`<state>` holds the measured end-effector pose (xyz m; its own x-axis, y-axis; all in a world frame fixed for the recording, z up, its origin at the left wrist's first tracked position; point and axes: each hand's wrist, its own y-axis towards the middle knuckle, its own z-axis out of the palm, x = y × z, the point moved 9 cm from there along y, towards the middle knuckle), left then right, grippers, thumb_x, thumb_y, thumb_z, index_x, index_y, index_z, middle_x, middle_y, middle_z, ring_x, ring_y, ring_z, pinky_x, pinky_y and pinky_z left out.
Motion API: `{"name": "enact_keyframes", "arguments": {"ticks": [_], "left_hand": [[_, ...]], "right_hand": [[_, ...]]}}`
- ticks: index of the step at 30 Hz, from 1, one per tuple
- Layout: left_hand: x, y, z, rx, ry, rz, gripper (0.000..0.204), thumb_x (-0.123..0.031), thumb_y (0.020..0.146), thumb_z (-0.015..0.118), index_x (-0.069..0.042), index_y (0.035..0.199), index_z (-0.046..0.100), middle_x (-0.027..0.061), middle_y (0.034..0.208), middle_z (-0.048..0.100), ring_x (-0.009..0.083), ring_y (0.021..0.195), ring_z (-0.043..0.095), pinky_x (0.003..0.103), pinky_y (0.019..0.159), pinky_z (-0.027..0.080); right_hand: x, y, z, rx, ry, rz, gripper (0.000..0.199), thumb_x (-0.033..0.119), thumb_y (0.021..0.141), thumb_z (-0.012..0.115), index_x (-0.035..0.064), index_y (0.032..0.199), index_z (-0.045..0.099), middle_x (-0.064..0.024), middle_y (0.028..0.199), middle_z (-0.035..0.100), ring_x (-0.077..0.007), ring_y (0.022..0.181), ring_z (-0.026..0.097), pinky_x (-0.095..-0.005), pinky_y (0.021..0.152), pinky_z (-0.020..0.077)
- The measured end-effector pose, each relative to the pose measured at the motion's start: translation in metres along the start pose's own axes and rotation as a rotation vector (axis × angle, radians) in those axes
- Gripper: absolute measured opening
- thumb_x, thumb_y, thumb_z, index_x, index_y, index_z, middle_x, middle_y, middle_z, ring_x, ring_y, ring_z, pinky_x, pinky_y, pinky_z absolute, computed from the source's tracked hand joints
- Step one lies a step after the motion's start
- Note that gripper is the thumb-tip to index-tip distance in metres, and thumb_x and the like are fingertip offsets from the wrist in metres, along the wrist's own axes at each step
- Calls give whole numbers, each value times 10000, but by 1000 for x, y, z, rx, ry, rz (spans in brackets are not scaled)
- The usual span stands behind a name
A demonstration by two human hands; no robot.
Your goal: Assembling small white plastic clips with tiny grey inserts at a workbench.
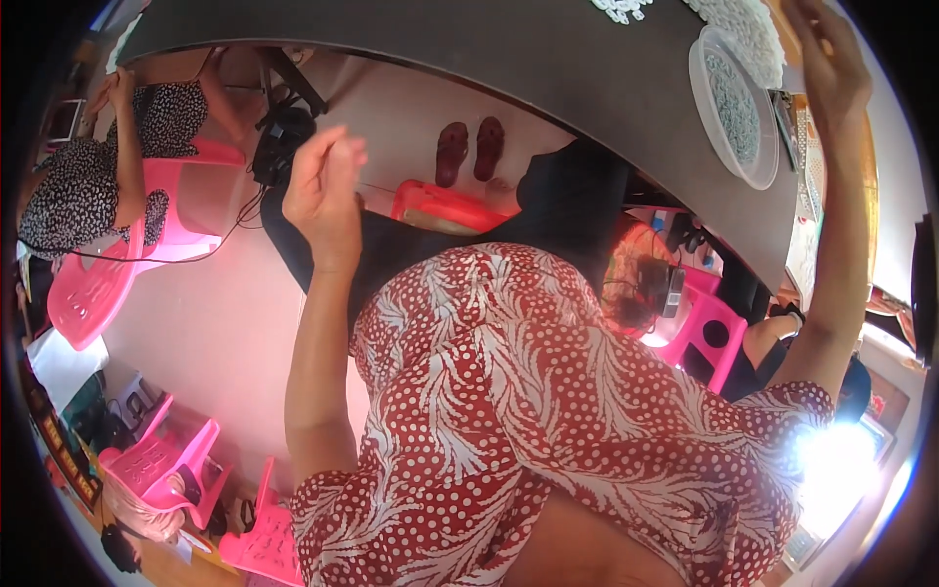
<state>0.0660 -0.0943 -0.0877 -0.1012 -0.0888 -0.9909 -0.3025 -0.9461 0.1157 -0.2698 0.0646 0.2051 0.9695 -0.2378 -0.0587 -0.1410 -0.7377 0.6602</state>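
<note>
My left hand [328, 191] is raised in the air above my left thigh, apart from the table. Its fingers look curled, but motion smears the tips, and I make out nothing in them. At the far right of the dark table [421, 24], my right hand [831, 73] reaches up beside a heap of white pieces [748, 34]. The fingers look stretched out, with no object visible in them. Below that heap lies an oval clear plastic tray [697, 83] holding many small grey-green pieces [736, 112]. A few loose white pieces [619, 9] lie further left.
A person in black-and-white patterned clothes [73, 191] sits on a pink plastic chair [93, 293] at left. Another person's knee [768, 342] shows at right by a pink chair [709, 328]. Dark red sandals [452, 154] rest on the floor. A black cable [156, 259] hangs at left.
</note>
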Motion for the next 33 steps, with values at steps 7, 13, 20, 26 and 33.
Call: {"name": "enact_keyframes", "arguments": {"ticks": [7,13,20,26,33], "left_hand": [[83,-53,-66,-7,213,-349,162,-102,920,534,7,1011,614,54,781,637,83,642,563,209,552,430],[72,-55,-27,117,197,-331,192,-129,930,537,15,1035,607,52,784,633,78,636,564,193,540,424],[-58,12,27,150,220,254,139,-30,877,584,5,1002,635,73,800,649,112,668,609,233,632,490],[-148,62,104,229,529,834,204,20,788,597,-47,977,633,74,864,632,276,773,569,353,698,467],[-105,122,159,350,865,900,246,-3,759,571,-129,962,626,83,905,558,304,870,493,409,737,443]], "right_hand": [[112,-36,41,265,51,-429,260,-88,741,639,7,984,636,-97,978,656,-258,864,587,-312,747,475],[91,-54,49,259,231,-251,200,-58,690,655,26,870,632,-94,841,640,-273,770,579,-341,664,473],[86,-97,57,225,383,-137,167,-45,678,660,11,828,614,-103,776,612,-287,703,545,-361,610,453],[92,-123,33,123,384,-75,171,-63,638,656,3,788,606,-94,752,601,-286,696,540,-359,598,455],[101,-143,5,86,393,24,157,-66,661,645,-2,802,616,-101,753,611,-288,694,541,-356,588,461]]}}
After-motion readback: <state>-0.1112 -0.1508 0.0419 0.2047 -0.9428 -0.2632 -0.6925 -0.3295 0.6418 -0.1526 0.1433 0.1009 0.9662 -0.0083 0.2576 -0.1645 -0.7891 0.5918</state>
